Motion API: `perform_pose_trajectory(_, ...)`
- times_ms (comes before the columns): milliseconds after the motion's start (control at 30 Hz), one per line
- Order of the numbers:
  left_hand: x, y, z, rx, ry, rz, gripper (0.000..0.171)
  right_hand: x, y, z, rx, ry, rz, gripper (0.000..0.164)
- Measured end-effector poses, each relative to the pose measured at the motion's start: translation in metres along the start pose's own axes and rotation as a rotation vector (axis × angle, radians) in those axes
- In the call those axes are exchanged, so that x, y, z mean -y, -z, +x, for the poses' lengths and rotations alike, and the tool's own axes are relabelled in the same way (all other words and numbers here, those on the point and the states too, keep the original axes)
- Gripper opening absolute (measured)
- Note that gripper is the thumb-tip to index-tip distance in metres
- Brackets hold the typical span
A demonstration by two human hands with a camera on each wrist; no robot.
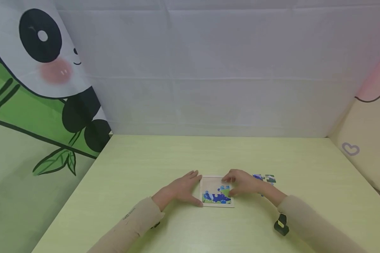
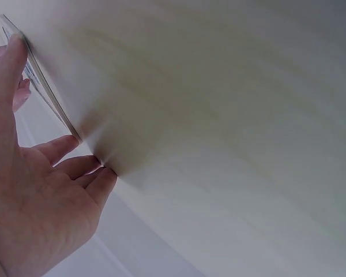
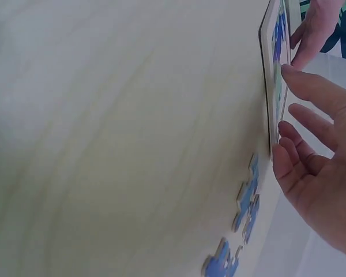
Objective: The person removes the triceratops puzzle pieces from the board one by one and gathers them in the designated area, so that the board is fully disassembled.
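Note:
A square wooden puzzle tray (image 1: 212, 183) lies on the table, its lower part filled with jigsaw pieces (image 1: 217, 199) showing a blue animal over green. Bare wood shows in the upper part. My left hand (image 1: 183, 188) spreads along the tray's left side, thumb at the lower corner and forefinger near the upper one; its other fingertips rest on the table in the left wrist view. Over the right side is my right hand (image 1: 243, 182), thumb at the fitted pieces and fingers slightly bent near the upper right edge. No piece shows between its fingers.
Several loose jigsaw pieces (image 1: 270, 178) lie right of the tray, partly hidden behind my right wrist; blue ones (image 3: 248, 199) show in the right wrist view. A white cloth wall (image 1: 209, 70) stands behind the table (image 1: 145, 154), with printed panels at both sides.

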State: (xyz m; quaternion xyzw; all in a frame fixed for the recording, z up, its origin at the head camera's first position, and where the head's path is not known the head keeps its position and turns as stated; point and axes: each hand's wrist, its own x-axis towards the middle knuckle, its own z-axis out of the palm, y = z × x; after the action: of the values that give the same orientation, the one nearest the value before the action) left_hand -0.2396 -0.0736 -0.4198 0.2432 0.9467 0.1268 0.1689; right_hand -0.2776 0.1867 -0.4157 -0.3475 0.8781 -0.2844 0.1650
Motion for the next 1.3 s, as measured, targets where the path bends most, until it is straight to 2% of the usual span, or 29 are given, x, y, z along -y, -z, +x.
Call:
perform_pose_trajectory(300, -0.0015, 0.0009, -0.0005, -0.004, 0.001, -0.013, 0.1, 0.0038, -0.0063, 0.0052, 0.059, -0.028, 0.042, 0.031)
perform_pose_trajectory(667, -0.002, 0.0024, -0.0013, -0.007, 0.0, -0.019, 0.1, 0.0083, -0.0051, 0.0073, 0.089, -0.067, 0.077, 0.031)
perform_pose_trajectory(1033, -0.0009, 0.0016, -0.001, 0.011, 0.005, -0.019, 0.1, 0.0101, -0.0024, 0.0028, 0.049, -0.003, 0.052, 0.031)
perform_pose_trajectory(1300, -0.0022, 0.0047, -0.0044, 0.008, 0.001, -0.032, 0.099, 0.0097, -0.0018, 0.0005, 0.037, 0.021, 0.103, 0.03)
